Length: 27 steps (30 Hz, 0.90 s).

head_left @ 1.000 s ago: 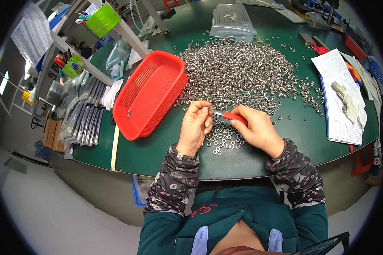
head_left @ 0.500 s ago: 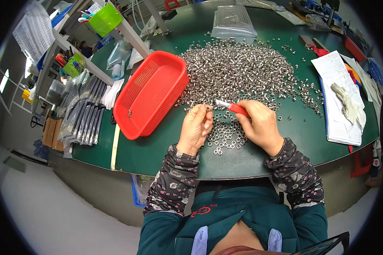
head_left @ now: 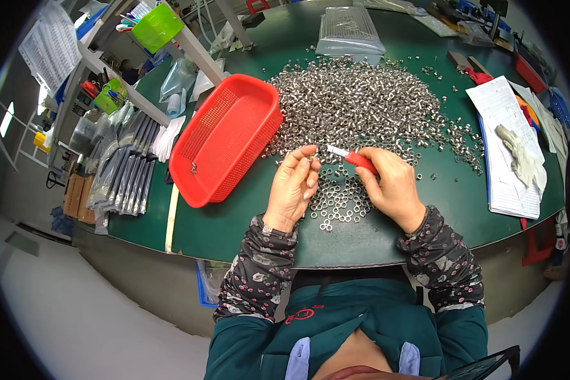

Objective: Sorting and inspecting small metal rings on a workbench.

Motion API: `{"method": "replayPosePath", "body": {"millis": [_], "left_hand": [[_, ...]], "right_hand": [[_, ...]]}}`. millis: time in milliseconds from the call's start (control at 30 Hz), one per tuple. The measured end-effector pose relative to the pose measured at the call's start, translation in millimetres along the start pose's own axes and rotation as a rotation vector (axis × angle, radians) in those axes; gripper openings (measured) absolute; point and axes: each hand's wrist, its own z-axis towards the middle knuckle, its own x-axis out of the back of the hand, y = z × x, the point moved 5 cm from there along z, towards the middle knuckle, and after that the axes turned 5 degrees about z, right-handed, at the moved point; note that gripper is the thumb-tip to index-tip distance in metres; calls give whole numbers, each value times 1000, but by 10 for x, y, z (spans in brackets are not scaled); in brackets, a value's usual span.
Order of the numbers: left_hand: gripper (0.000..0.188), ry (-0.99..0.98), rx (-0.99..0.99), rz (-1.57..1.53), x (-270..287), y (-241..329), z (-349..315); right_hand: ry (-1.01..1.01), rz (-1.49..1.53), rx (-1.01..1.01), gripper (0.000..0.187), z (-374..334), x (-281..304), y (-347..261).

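Note:
My right hand (head_left: 391, 187) is wrapped round a red-handled utility knife (head_left: 356, 158). Its silvery blade end points left toward my other hand. My left hand (head_left: 291, 187) is raised over the table with its fingers curled. A small metal nut appears to sit at its fingertips, partly hidden, with the index finger lifted off the thumb. The blade and the left fingertips are a short gap apart. Below and between the hands lies a loose group of metal nuts (head_left: 339, 199). Beyond them spreads a large heap of similar small metal parts (head_left: 358, 95).
Left of the heap stands a red perforated plastic basket (head_left: 225, 142) with a few small parts inside. Papers (head_left: 510, 183) with a pale glove (head_left: 519, 155) on top lie at the right. A plastic-wrapped stack (head_left: 350, 31) sits at the back of the green table (head_left: 234, 231).
The left index finger has lifted away from the thumb, where it was pinching a small ring-shaped part. The knife has shifted slightly right, away from the left fingertips.

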Motion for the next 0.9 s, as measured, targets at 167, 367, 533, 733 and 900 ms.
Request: {"method": "replayPosePath", "body": {"millis": [167,367,533,733,900], "left_hand": [[11,-43,-18,-14,48,-41,-12],[12,-41,27,-44,45,-71,-18],[26,1,68,-102,67,5,-9],[19,42,130,231,78,275,-296],[8,284,-119,1326,192,388,-746]], "right_hand": [[-9,2,-9,22,-15,14,-2],[-31,13,-13,22,-47,21,-1],[-33,25,5,22,-2,10,20],[0,-37,-39,21,39,59,165],[15,-35,-40,20,28,97,198]]}}
